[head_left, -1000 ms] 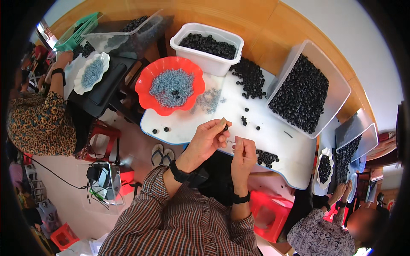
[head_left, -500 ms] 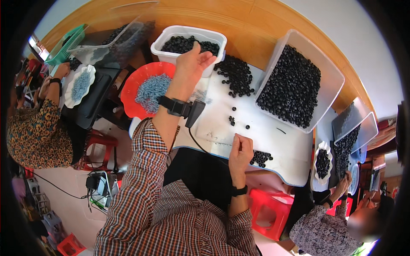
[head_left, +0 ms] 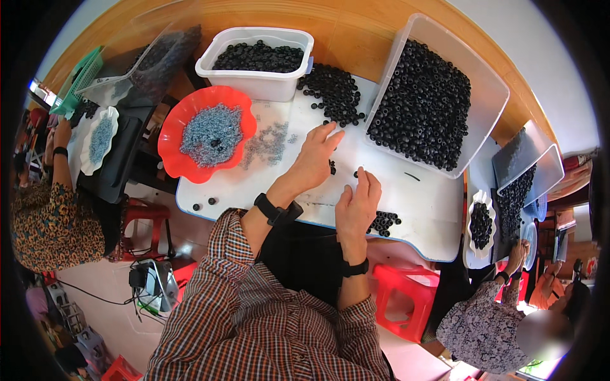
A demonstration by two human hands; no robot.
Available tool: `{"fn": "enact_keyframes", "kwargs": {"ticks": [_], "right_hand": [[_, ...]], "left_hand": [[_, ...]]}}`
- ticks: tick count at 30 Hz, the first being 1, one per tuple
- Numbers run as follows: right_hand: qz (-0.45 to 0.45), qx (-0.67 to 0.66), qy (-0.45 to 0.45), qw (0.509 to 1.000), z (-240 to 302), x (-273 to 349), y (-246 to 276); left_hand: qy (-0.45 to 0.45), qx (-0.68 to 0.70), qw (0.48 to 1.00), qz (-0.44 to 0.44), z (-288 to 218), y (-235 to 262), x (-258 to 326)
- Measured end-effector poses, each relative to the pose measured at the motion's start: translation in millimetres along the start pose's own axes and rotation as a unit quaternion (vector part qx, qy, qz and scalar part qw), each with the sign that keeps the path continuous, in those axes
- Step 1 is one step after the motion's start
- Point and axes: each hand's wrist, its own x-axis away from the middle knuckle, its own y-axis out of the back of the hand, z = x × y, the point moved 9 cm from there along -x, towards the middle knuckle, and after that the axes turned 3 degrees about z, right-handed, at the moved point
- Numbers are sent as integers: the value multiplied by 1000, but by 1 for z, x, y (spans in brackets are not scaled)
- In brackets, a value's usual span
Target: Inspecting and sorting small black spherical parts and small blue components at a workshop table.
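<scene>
My left hand [head_left: 311,159] is over the white table [head_left: 419,219], fingers loosely bent and apart, with nothing visible in them. Beside its fingertips lie small black ring-shaped parts [head_left: 332,167], partly covered by the hand. My right hand [head_left: 358,204] is held low to its right, thumb apart from the fingers. One black ring [head_left: 356,174] sits at its index fingertip. A cluster of black rings [head_left: 385,222] lies on the table against the right hand's outer side. Beyond my left hand spreads a loose heap of the same rings [head_left: 333,92].
A red scalloped bowl [head_left: 166,136] holds small blue-grey pieces; more are scattered beside it. Behind stand a white tub [head_left: 254,82] and a large clear bin [head_left: 483,108], both with black rings. A thin black strip [head_left: 412,176] lies right. People work on both sides.
My left hand has come away from the white tub, down and right to the rings near my right hand. My right hand's fingers have opened and moved slightly forward. The view has shifted.
</scene>
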Motion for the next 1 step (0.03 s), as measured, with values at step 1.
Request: {"fn": "enact_keyframes", "kwargs": {"ticks": [1], "right_hand": [[45, 14, -24, 999, -3, -1, -5]], "left_hand": [[-5, -24, 999, 34, 1, -7, 1]]}}
